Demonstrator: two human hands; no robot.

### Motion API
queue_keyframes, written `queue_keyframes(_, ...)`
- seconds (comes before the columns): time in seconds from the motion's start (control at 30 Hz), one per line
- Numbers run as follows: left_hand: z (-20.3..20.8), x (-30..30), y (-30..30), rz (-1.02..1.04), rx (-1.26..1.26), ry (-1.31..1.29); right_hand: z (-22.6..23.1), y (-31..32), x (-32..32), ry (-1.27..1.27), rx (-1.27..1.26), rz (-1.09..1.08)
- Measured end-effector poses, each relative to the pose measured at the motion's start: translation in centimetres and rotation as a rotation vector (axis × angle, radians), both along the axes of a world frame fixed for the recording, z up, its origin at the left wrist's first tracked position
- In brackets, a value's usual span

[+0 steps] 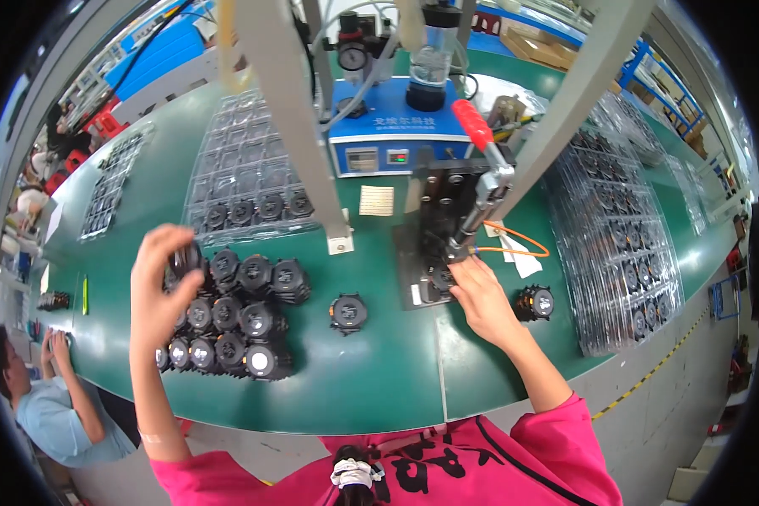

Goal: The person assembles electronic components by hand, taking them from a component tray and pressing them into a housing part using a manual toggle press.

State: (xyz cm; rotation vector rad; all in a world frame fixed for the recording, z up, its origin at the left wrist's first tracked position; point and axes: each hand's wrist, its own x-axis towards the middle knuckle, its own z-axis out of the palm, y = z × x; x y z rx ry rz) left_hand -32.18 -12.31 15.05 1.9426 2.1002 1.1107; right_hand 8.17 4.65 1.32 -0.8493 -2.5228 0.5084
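Near the left stacks, my left hand (153, 287) is raised, thumb and fingers closed round a dark round watch case (185, 259). Beneath and beside it stand several stacks of black watch cases (226, 314). One watch case (347, 313) lies apart on the green table. My right hand (484, 302) reaches under the toggle press (451, 198), its fingers on a black watch case (441, 277) in the fixture; the fingertips are partly hidden. Just right of that wrist sits a short stack of watch cases (534, 302).
A blue control box (396, 135) with a gauge stands behind the press, between grey frame posts (287, 110). Clear plastic trays (253, 160) lie back left, and stacked trays (616, 244) with watch cases at right. An orange air hose (527, 239) loops beside the press. Another person (59, 405) sits far left.
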Motion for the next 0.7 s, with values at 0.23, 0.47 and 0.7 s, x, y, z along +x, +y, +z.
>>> queue_keyframes(0.23, -5.9, -14.9, 4.3, 0.176, -0.182, -0.130, -1.7, -1.3, -0.9, 0.312, 0.135, -0.117)
queue_keyframes(0.47, -9.6, -17.6, 6.3, 0.126, -0.297, 0.079, -1.7, -1.6, -1.0, 0.248, 0.174, -0.148)
queue_keyframes(0.7, -11.3, -17.0, 6.6, 0.075, -0.462, 0.110, 0.4, -3.3, -1.3, -0.164, 0.250, -0.147)
